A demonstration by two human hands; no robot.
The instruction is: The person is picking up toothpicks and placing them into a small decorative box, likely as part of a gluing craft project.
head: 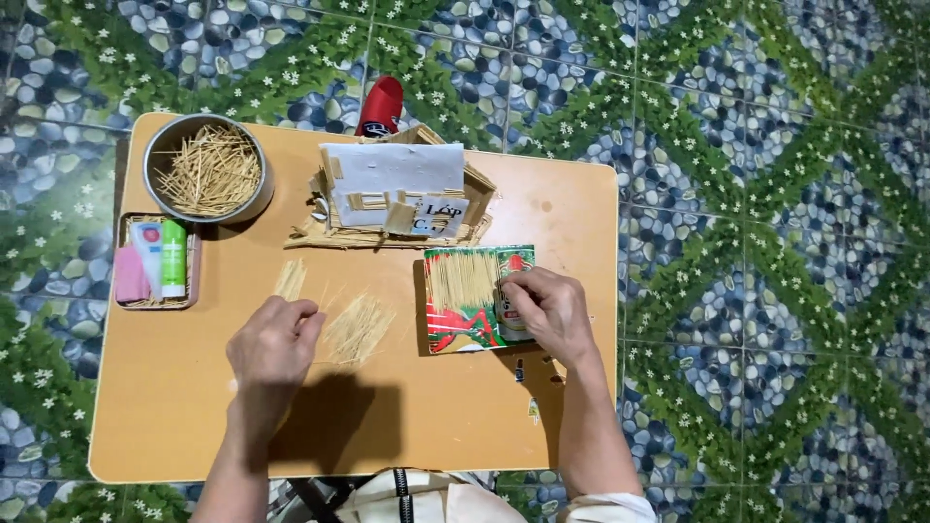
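left fingers (pixel 302 320) hide whatever they pinch.

One low wooden desk (pixel 174 426). Two hands: left hand (pixel 274 346), right hand (pixel 548 310). One round metal bowl (pixel 160 155) of toothpicks at the desk's far-left corner (sticks too many to count). One small tray (pixel 124 300) by the left edge, three items in it: one green tube (pixel 173 258), one white tube (pixel 148 247), one pink block (pixel 131 275). Two loose toothpick piles, small pile (pixel 290 279) and bigger pile (pixel 356 329). One stick-and-paper model house (pixel 392 194) at the far edge. One flattened printed carton (pixel 463 320). One red cap (pixel 381 105) past the far edge.
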